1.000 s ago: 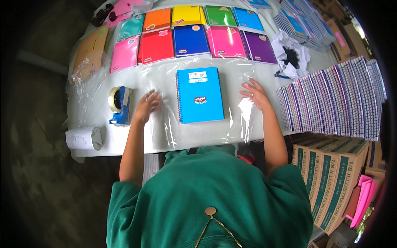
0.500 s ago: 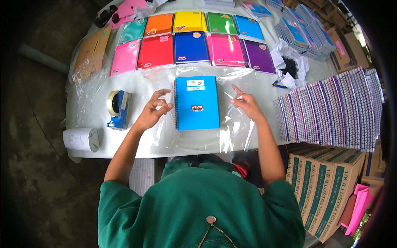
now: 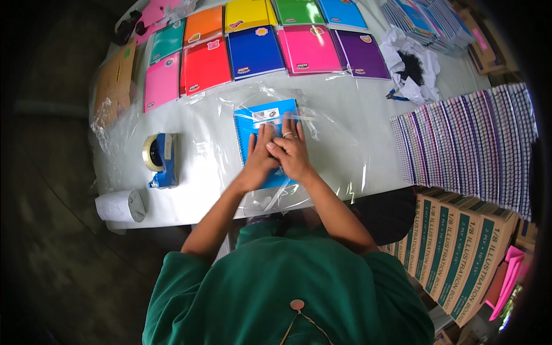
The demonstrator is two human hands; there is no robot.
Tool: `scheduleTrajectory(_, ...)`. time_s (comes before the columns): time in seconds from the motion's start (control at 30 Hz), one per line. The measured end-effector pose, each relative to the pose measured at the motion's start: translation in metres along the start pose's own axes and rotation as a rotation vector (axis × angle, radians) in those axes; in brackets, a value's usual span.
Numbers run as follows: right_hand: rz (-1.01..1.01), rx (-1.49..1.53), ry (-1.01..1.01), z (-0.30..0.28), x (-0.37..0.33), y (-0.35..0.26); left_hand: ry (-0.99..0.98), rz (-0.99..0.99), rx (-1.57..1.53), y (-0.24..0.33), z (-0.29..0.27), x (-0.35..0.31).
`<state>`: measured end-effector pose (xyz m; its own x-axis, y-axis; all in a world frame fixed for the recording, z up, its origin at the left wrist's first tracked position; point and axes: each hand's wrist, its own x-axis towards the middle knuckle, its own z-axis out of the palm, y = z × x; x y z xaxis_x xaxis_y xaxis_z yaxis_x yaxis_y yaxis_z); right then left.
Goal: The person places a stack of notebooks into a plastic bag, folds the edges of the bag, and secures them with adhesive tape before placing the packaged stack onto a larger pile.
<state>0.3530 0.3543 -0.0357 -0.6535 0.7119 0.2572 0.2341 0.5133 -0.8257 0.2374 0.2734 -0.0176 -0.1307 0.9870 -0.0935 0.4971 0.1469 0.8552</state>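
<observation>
A blue spiral notebook [image 3: 246, 123] lies flat on the white-covered table in front of me. Clear plastic film [image 3: 313, 109] spreads around it and appears folded over its cover. My left hand [image 3: 261, 161] rests palm down on the notebook, fingers stretched toward its far edge. Beside it, my right hand [image 3: 293, 154] also lies flat on the cover, fingers extended and its thumb against the left hand. A ring shows on one right-hand finger. Neither hand grips anything. Part of the notebook's cover is hidden under both hands.
Several coloured notebooks [image 3: 256, 52] stand in two rows at the back. On the left are a blue tape dispenser [image 3: 167, 161], a white roll [image 3: 121, 206] and cardboard [image 3: 115, 86]. Stacked spiral notebooks [image 3: 466, 146], pliers [image 3: 397, 96] and boxes [image 3: 460, 253] are at right.
Both hands have come inward from either side of the notebook and now lie flat on it. The film's sides appear brought over the cover. The view has shifted slightly.
</observation>
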Motion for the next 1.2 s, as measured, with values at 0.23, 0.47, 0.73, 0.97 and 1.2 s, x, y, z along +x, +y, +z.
scheduleTrajectory(0.23,0.013,-0.305,-0.129,0.0,0.002,-0.012,0.643,0.415,0.535,-0.046,-0.109,0.095)
scheduleTrajectory(0.47,0.046,-0.311,-0.127,-0.002,0.001,-0.014,0.415,0.058,0.574,0.004,-0.116,0.206)
scheduleTrajectory(0.73,0.07,-0.295,-0.086,-0.001,0.002,-0.013,0.041,0.375,0.698,0.063,-0.035,0.113)
scheduleTrajectory(0.97,0.055,-0.316,-0.082,-0.003,0.003,-0.015,0.994,0.033,0.224,0.012,-0.105,0.1)
scheduleTrajectory(1.2,0.097,0.111,-0.076,-0.007,0.005,-0.007,0.238,-0.117,0.886,-0.019,-0.015,0.015)
